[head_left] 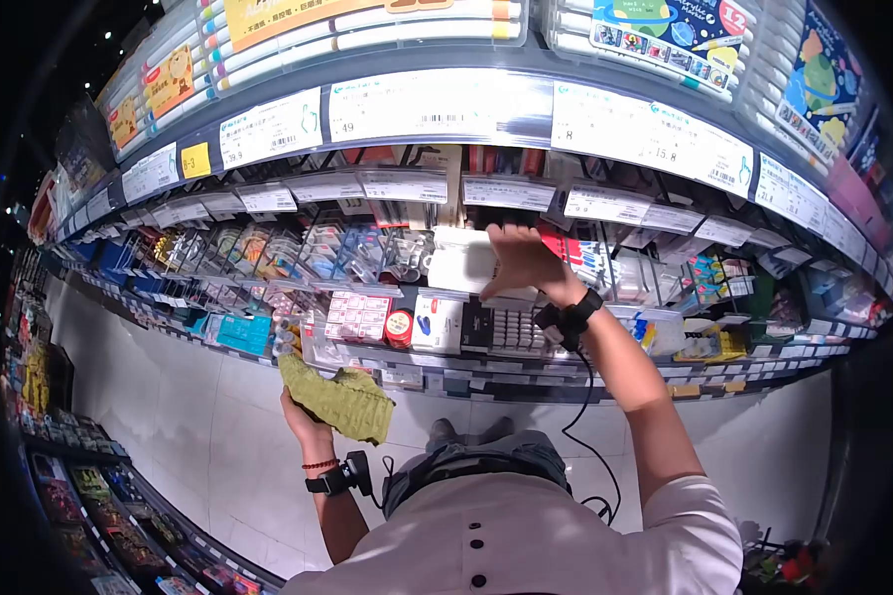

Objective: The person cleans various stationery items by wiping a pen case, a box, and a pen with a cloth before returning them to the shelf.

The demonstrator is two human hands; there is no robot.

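A crumpled yellow-green cloth [342, 400] hangs from my left hand [306, 421], which is held low over the floor with its fingers partly behind the cloth. Farther up, my right hand [526, 263] reaches to the shelf with its fingers spread and nothing in it. It is over the right side of a white box [459, 260], hiding part of it; whether they touch I cannot tell. Red packaging [563, 248] shows just right of that hand.
Marker sets [367, 30] stand on the top shelf behind a price-label strip [417, 107]. Lower shelves hold small packs, a round red tin [399, 327] and a dark tray [511, 329]. Another shelf unit [119, 526] is at lower left. A cable [592, 397] hangs beside my right forearm.
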